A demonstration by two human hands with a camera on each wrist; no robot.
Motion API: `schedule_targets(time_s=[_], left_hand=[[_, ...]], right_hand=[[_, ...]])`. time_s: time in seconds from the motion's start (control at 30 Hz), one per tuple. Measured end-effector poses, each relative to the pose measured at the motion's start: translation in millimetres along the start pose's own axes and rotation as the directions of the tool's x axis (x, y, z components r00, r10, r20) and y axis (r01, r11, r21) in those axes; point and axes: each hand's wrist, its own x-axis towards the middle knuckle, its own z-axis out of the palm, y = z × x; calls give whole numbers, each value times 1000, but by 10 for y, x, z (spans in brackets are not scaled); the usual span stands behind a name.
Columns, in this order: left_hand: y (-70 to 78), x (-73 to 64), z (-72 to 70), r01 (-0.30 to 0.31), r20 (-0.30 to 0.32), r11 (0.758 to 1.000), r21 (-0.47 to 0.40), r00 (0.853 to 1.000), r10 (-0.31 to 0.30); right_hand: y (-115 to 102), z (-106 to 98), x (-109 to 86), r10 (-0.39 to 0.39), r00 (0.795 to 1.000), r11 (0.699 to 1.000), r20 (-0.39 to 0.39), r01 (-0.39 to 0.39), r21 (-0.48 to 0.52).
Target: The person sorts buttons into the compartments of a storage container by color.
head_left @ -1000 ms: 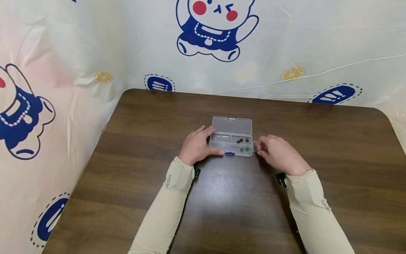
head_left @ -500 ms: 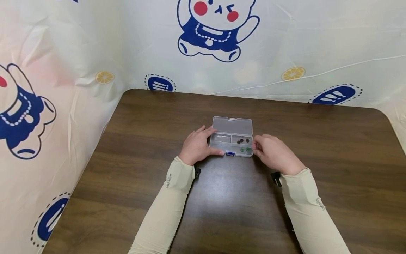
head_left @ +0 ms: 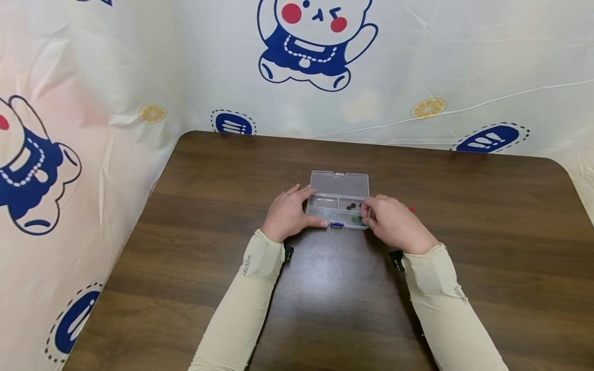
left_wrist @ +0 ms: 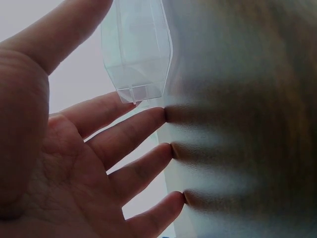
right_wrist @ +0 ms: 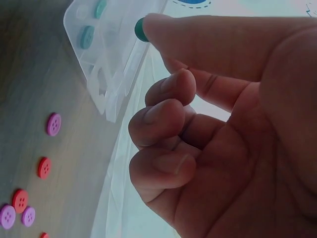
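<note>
A clear plastic compartment box lies on the table with its lid folded back. Dark buttons occupy its back right compartment, and green buttons the front right one. My left hand holds the box's left end between thumb and index finger; in the left wrist view the other fingertips rest on the tabletop. Over the right end is my right hand. It pinches a green button between thumb and index finger, its other fingers curled.
In the right wrist view, purple buttons and red buttons lie loose on the table beside the box. My right hand mostly covers them in the head view. A printed curtain hangs behind the brown table.
My right hand has moved left from beside the box to over its right compartments. A red button now shows behind that hand. My left hand and the box have stayed in place.
</note>
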Motion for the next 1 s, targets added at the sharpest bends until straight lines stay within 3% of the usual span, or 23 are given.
schedule_targets(time_s=[1.0], left_hand=[[11, -4, -4, -7, -11, 1000, -7, 1000, 7]], right_hand=[[-117, 87, 148, -25, 1000, 1000, 0, 25, 8]])
